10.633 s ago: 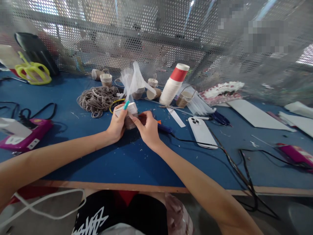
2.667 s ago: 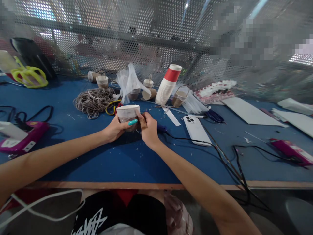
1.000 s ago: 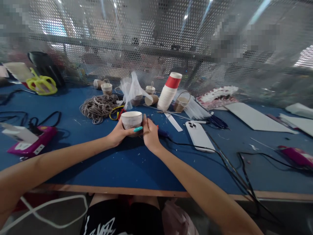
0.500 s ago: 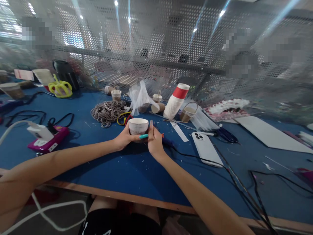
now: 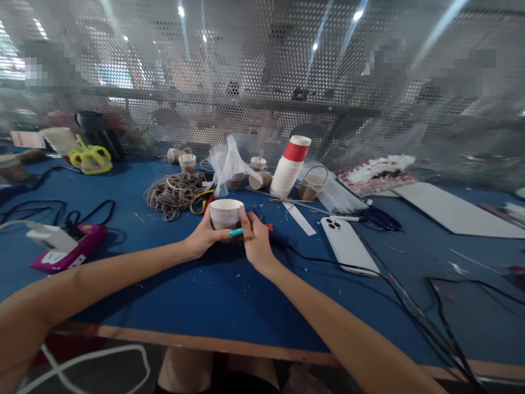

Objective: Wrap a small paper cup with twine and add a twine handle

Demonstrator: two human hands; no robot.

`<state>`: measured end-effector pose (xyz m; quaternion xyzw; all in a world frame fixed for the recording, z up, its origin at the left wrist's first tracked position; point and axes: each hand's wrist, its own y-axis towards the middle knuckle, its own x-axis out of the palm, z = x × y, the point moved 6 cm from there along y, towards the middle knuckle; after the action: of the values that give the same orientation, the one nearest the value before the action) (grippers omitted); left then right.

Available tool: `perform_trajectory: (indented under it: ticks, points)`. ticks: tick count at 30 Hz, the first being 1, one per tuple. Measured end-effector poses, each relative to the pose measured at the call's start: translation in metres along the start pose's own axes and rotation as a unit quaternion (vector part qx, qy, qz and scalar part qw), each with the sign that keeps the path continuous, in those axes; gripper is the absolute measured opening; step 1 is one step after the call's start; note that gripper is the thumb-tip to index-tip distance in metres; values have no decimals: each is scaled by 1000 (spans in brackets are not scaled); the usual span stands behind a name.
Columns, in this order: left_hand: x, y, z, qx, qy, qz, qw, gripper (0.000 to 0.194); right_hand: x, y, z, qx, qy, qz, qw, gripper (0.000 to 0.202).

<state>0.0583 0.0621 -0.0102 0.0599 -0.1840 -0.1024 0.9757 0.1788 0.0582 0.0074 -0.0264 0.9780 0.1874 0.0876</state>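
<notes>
Between my two hands is a paper cup [image 5: 225, 218] with a white inside and a greyish wrapped outer wall, held upright just above the blue table. My left hand [image 5: 205, 235] is wrapped round its left side, the thumb with a long turquoise nail lying across the front. On the right side, my right hand [image 5: 256, 238] grips the cup, its thumb pressed near the rim. The fingers behind the cup are hidden. Beyond it lie yellow-and-red-handled scissors [image 5: 200, 202] and a bundle of grey-brown cord [image 5: 173, 194].
A leaning stack of paper cups [image 5: 287, 169] stands behind, beside a small cord-wrapped basket [image 5: 312, 186]. A white phone [image 5: 348, 246] and black cables lie to the right. At left sits a purple power strip [image 5: 76, 249]. A perforated metal screen [image 5: 254, 82] closes off the back.
The whole view has shifted, so most things sit slightly further left. My hands keep their hold on the cup, which looks turned or tilted only a little.
</notes>
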Motion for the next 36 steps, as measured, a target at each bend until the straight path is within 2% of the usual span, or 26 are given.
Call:
perform_trajectory:
  ticks: [7, 11, 14, 18, 21, 23, 25, 28, 30, 32, 34, 36]
  points:
    - [1, 3, -2, 12, 20, -8, 1000, 75, -7, -4, -2, -45, -33, 18, 998, 45]
    - [2, 2, -1, 21, 48, -4, 999, 84, -8, -11, -10, -104, -57, -7, 993, 45]
    - [2, 2, 2, 52, 73, -8, 996, 90, -6, -13, -11, -107, -29, -39, 993, 45]
    - [0, 3, 9, 109, 121, 1, 987, 92, 0, -10, -8, -58, 73, -80, 992, 48]
    - [-5, 1, 17, 164, 178, 30, 970, 100, 6, -7, 1, 28, 192, -90, 977, 51]
    - [-4, 0, 18, 165, 202, 5, 965, 107, 10, -6, 7, 84, 246, -88, 962, 53]
    - [0, -1, 16, 144, 225, -52, 962, 108, 10, -4, 11, 124, 268, -68, 953, 53]
    - [2, -2, 13, 125, 237, -97, 959, 95, 6, 0, 15, 165, 304, -29, 938, 44]
    - [-4, 0, 13, 133, 228, -73, 962, 85, 6, 2, 16, 190, 344, -29, 919, 40]
    - [-11, 0, 17, 179, 239, -20, 954, 77, 7, 2, 16, 215, 377, -41, 900, 39]
    - [-16, -5, 25, 256, 286, 36, 923, 70, 7, 1, 13, 216, 390, -54, 894, 40]
    - [-15, -14, 35, 332, 358, 76, 869, 63, 8, -1, 7, 192, 385, -74, 900, 42]
